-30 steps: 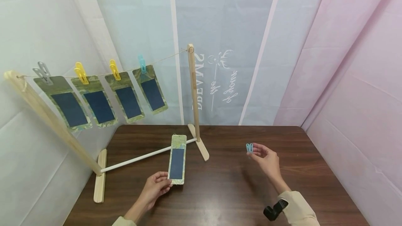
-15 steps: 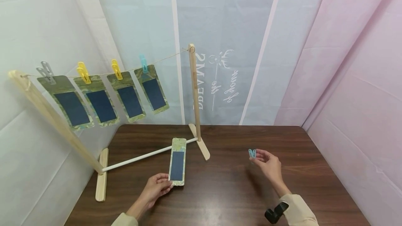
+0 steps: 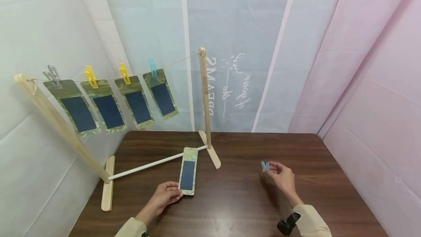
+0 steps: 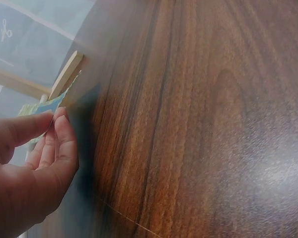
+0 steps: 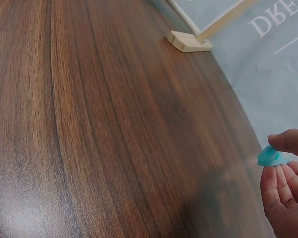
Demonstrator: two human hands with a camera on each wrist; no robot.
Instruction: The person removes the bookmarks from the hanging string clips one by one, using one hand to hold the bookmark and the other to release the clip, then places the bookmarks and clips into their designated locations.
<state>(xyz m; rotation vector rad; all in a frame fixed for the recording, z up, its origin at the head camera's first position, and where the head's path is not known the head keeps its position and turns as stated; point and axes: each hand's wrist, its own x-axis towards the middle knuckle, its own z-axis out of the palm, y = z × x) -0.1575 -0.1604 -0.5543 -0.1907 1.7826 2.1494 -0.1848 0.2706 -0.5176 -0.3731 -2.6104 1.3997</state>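
My left hand [image 3: 164, 197] pinches the lower left corner of a green patterned card with a dark blue panel [image 3: 187, 175], between thumb and fingers. In the left wrist view the card [image 4: 48, 105] shows nearly edge-on beyond the thumb. Off to the right, my right hand [image 3: 283, 178] holds a small light blue clothespin [image 3: 265, 165] by thumb and fingertips. The right wrist view shows this clothespin [image 5: 270, 155] between thumb and fingers, partly covered by them. Several similar cards [image 3: 139, 106] hang from a string, held by grey, yellow [image 3: 125, 74] and blue clothespins [image 3: 152, 68].
A wooden stand carries the string between its left post [image 3: 62, 127] and right post [image 3: 205, 98]. A white rod [image 3: 148, 165] joins the feet low over the brown table [image 3: 250, 207]. Printed fabric [image 3: 236, 17] hangs behind and along both sides.
My right hand has lowered a little with the clothespin. The card in my left hand has dipped slightly. The whole view has shifted a little, so the stand appears further right.
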